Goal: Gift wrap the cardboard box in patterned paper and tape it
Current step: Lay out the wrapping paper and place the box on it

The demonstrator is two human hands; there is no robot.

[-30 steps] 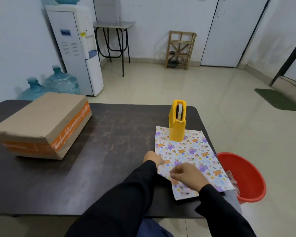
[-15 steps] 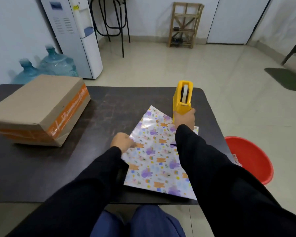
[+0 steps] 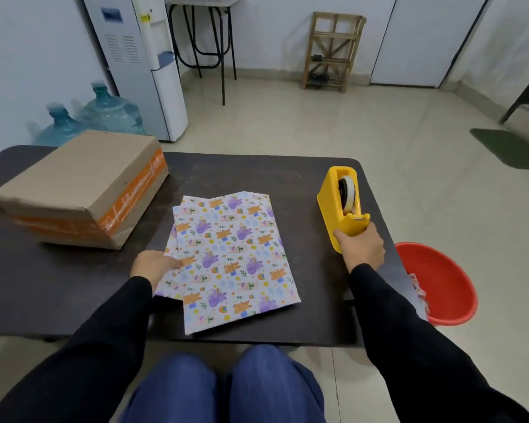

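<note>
Head cam | dark table (image 3: 257,172) | cardboard box (image 3: 74,178) sits far left on it, not wrapped yet, orange tape on its sides | folded patterned paper (image 3: 235,261) flat in the middle, toward the near edge | yellow tape dispenser (image 3: 333,203) on the right | left hand (image 3: 153,265) grasping the paper's left edge | right hand (image 3: 361,248) wrapped round the dispenser's near end

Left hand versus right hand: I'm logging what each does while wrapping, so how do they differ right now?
The left hand holds the left edge of the folded patterned paper; the right hand grips the near end of the yellow tape dispenser. The left hand lies near the middle of the table; the right hand sits by its right edge. Both come from black sleeves, and neither touches the cardboard box.
</note>
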